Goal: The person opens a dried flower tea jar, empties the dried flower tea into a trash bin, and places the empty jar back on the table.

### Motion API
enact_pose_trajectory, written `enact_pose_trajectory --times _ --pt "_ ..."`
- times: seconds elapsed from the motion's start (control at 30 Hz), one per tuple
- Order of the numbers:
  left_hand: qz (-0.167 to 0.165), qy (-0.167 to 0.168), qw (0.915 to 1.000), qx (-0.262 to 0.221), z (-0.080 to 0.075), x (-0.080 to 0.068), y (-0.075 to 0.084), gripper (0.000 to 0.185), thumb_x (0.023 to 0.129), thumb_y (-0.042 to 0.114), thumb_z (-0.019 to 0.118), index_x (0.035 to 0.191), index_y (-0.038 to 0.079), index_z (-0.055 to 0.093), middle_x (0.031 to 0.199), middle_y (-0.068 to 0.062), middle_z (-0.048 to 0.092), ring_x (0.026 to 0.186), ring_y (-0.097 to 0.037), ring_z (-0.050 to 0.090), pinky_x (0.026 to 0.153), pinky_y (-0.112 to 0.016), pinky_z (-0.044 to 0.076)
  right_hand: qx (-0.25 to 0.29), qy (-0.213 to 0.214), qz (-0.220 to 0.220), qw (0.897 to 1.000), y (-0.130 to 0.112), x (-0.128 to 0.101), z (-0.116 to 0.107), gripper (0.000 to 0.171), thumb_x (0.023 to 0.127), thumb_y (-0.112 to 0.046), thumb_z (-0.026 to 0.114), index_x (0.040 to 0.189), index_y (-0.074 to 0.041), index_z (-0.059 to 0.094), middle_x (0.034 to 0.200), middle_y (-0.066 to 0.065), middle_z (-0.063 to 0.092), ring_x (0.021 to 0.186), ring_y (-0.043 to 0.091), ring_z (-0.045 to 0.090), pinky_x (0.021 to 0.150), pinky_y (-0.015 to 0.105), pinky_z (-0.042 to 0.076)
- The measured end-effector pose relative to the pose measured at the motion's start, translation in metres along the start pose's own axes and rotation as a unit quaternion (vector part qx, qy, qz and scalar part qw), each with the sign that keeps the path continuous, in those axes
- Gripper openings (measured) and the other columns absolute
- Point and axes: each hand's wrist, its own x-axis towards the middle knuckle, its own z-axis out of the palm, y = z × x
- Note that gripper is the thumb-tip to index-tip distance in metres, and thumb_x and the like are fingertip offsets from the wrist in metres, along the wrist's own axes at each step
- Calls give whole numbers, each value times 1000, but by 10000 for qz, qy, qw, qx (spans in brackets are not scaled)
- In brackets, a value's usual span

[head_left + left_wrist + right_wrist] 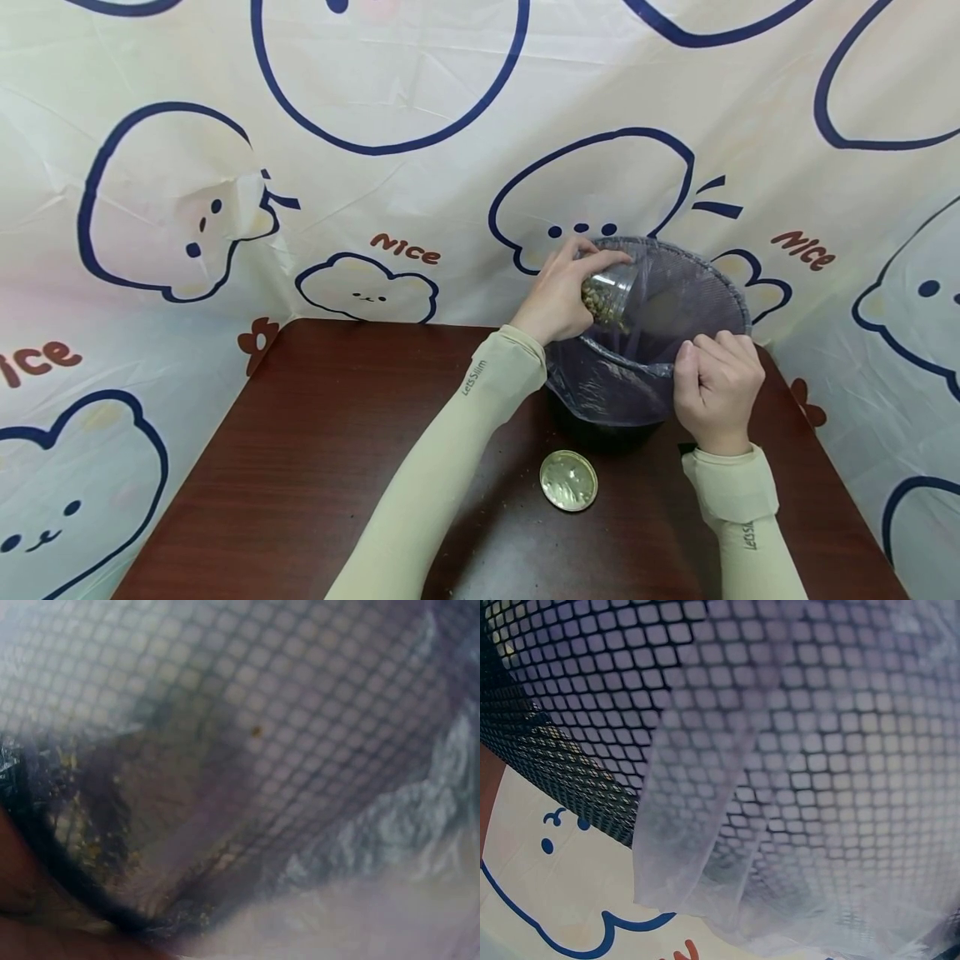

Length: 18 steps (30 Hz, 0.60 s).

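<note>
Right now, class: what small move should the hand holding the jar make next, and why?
Probably tip the jar a little steeper: the left hand holds it tilted over the lined bin, contents still inside, while the right hand grips the liner's edge.

A dark wooden table (pixel 315 433) stands before a cartoon-printed cloth backdrop (pixel 420 100).

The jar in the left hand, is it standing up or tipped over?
Tipped. The left hand holds the jar sideways, its mouth inside the lined basket.
</note>
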Motion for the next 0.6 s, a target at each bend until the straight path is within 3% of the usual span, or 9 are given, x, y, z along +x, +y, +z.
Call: enact_pose_trajectory --times 0.2,0.6 --pt "-41 10 10000 66 0 0 1 95 75 -17 73 146 44 55 151 3 37 130 -22 40 85 -31 52 17 -10 9 10000 3 -2 0 53 95 -19 46 46 -11 29 49 3 23 51 23 18 62 33 15" --pt "30 119 9999 -114 1 -1 0 96 76 -18 72 146 44 56 148 5 38 132 -22 39 82 -30 54 -1 0 60 10000 -6 3 -1 51 93 -17 45 46 -9 29 49 2 22 51 23 18 62 34 14"
